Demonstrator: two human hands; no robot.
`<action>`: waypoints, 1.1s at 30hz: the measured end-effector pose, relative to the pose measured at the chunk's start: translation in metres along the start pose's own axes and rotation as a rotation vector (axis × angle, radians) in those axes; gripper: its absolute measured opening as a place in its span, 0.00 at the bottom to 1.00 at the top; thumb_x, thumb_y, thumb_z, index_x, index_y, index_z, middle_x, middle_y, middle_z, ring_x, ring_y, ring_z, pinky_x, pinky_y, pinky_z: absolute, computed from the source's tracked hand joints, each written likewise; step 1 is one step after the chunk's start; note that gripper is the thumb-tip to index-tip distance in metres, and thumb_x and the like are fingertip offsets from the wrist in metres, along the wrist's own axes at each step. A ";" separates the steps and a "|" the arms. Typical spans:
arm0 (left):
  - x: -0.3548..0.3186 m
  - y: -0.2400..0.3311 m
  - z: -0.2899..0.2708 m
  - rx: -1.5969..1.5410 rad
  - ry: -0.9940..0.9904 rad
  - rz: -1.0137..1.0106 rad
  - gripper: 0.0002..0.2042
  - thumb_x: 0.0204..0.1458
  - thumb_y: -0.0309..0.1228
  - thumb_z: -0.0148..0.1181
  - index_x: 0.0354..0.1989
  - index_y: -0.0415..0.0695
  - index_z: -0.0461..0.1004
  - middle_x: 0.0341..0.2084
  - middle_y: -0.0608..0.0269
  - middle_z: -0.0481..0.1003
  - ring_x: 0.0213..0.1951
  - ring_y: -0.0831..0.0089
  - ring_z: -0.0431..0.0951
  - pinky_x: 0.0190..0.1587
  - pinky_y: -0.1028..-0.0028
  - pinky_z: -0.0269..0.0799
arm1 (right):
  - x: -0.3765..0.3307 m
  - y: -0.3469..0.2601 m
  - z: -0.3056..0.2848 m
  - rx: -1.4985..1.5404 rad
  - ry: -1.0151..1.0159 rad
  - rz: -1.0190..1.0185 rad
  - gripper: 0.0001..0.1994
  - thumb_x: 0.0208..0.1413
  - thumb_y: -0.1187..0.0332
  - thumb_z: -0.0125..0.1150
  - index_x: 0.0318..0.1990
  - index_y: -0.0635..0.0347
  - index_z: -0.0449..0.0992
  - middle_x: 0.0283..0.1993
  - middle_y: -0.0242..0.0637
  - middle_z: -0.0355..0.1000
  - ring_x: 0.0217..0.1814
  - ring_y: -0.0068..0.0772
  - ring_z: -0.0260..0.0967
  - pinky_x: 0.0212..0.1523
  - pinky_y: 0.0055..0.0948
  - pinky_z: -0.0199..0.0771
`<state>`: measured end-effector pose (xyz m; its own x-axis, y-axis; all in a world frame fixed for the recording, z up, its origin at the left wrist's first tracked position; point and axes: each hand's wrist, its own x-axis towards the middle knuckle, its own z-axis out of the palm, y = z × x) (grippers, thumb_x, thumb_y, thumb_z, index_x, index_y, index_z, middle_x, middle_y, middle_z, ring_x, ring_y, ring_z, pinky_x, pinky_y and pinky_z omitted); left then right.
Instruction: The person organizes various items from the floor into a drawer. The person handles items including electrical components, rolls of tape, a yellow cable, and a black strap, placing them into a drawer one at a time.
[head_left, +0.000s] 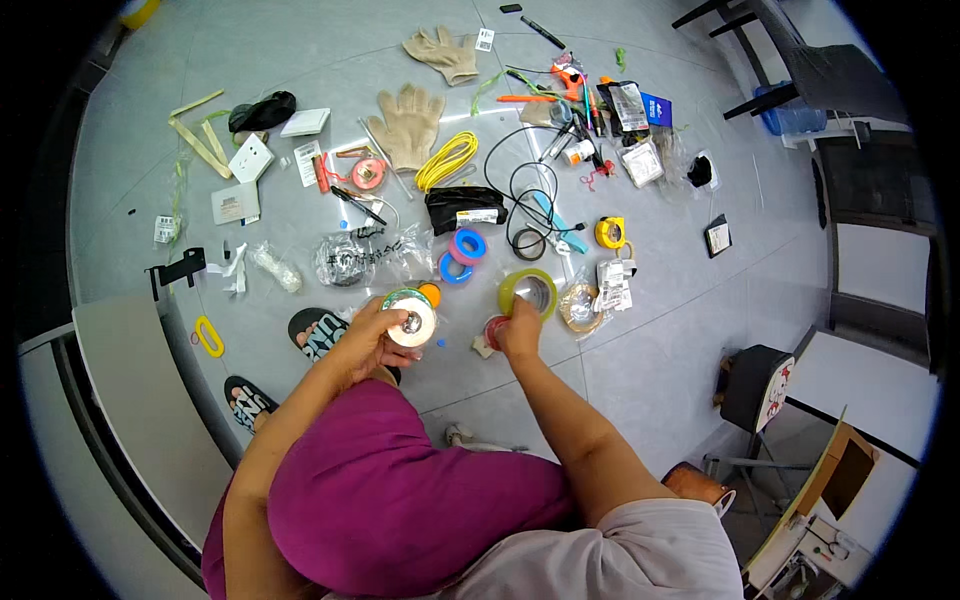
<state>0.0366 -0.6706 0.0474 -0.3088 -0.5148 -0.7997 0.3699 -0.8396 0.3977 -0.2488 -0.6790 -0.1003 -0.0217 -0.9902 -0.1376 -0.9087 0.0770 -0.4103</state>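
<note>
My left hand [372, 342] is closed around a round spool [416, 326] with a pale face and a green rim. Beside it, an orange round piece [430, 293] shows. My right hand [519, 332] grips the near rim of a yellowish clear tape roll [541, 287], fingertips at its central hole. A red roll [493, 331] lies against that hand's left side; whether the fingers also hold it, I cannot tell. Two blue-rimmed tape rolls [467, 246] lie just beyond, between the hands. A tan tape roll in clear wrap [580, 308] is at the right.
Farther off lie a yellow cable coil [447, 161], beige gloves [406, 125], a black packet [466, 209], a black cable [520, 190] and a yellow tape measure [610, 232]. White socket plates [251, 158] are at the left. Black slippers [318, 332] sit near my left arm; a stool [757, 385] stands right.
</note>
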 end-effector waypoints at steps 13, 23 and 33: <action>0.002 -0.015 -0.021 -0.017 0.033 -0.054 0.27 0.48 0.43 0.55 0.55 0.48 0.58 0.43 0.57 0.70 0.38 0.60 0.77 0.30 0.65 0.77 | 0.024 0.094 -0.009 -0.245 -0.214 0.453 0.41 0.41 0.60 0.59 0.65 0.56 0.48 0.67 0.46 0.48 0.67 0.52 0.47 0.64 0.46 0.50; -0.005 -0.012 -0.029 -0.046 0.024 -0.002 0.24 0.48 0.46 0.55 0.51 0.49 0.60 0.43 0.62 0.70 0.39 0.66 0.76 0.31 0.68 0.76 | 0.047 0.069 -0.034 -0.092 0.264 0.255 0.35 0.38 0.63 0.64 0.58 0.58 0.63 0.61 0.57 0.55 0.62 0.56 0.53 0.62 0.43 0.53; -0.001 -0.014 -0.023 -0.103 0.019 -0.012 0.31 0.47 0.41 0.61 0.58 0.48 0.56 0.46 0.61 0.69 0.43 0.66 0.75 0.34 0.64 0.77 | 0.052 0.056 0.002 0.310 -0.143 0.248 0.46 0.39 0.51 0.67 0.65 0.57 0.52 0.68 0.63 0.37 0.71 0.57 0.35 0.67 0.38 0.42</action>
<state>0.0518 -0.6545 0.0329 -0.2974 -0.5008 -0.8129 0.4544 -0.8230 0.3408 -0.2998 -0.7264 -0.1319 -0.1461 -0.9129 -0.3811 -0.7142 0.3638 -0.5979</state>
